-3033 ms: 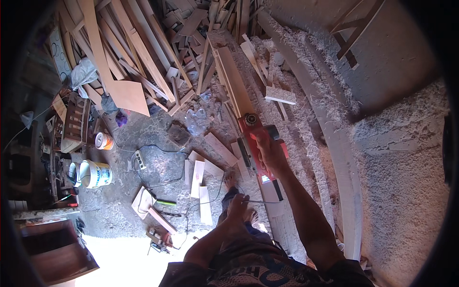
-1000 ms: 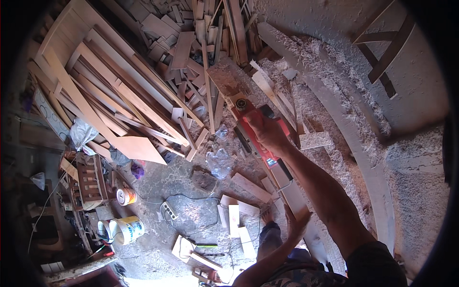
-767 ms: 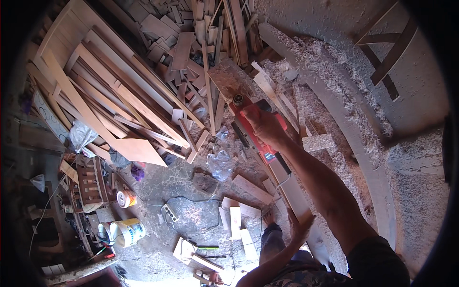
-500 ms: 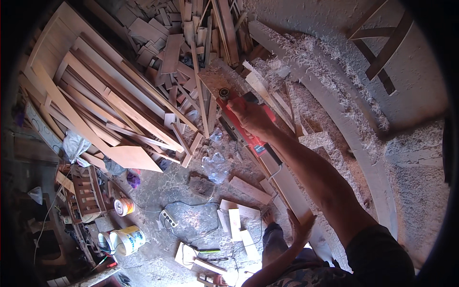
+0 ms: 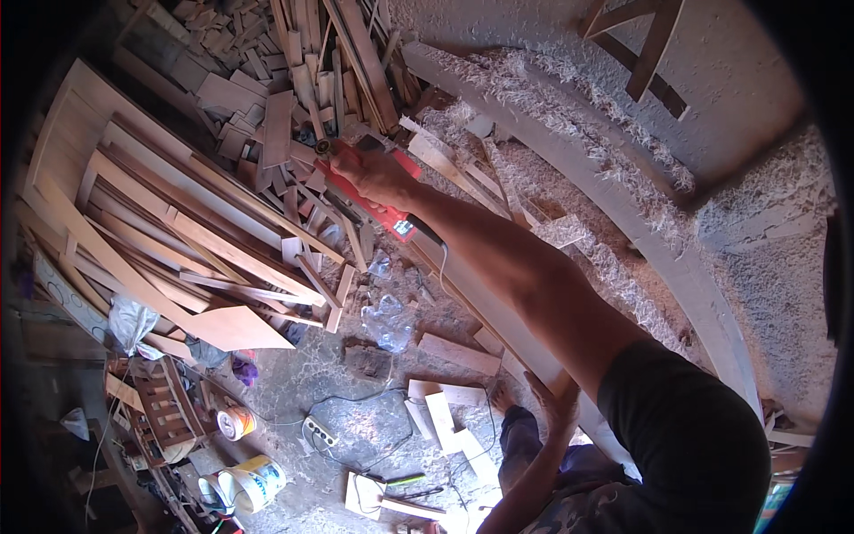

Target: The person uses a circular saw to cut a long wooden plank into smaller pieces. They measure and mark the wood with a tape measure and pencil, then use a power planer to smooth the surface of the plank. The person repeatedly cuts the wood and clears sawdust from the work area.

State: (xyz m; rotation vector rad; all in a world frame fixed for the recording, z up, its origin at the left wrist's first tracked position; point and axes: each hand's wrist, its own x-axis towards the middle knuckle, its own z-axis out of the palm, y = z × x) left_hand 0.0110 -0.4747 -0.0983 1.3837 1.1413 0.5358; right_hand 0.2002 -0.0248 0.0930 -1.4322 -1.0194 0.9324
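Note:
My right hand (image 5: 381,178) is closed around the handle of a red electric planer (image 5: 391,221), its arm stretched far forward. The planer rests on a long, pale wooden board (image 5: 485,289), near the board's far end. A dark round knob (image 5: 323,147) stands at its front, and a cord (image 5: 443,258) trails from its back. My left hand (image 5: 556,402) is at the near end of the same board, thumb and fingers against its edges. The board's far end is mostly hidden by the planer and my right hand.
Curved wooden frames (image 5: 178,222) are stacked on the left, with offcuts (image 5: 236,98) heaped behind. A long curved timber (image 5: 623,205) lies on the right among shavings. On the floor are a power strip (image 5: 318,432), loose wood blocks (image 5: 458,353) and a white bucket (image 5: 253,485).
My right hand has pushed the planer forward along the board, away from me, toward its far end. My left hand stays at the near end. The view has shifted somewhat.

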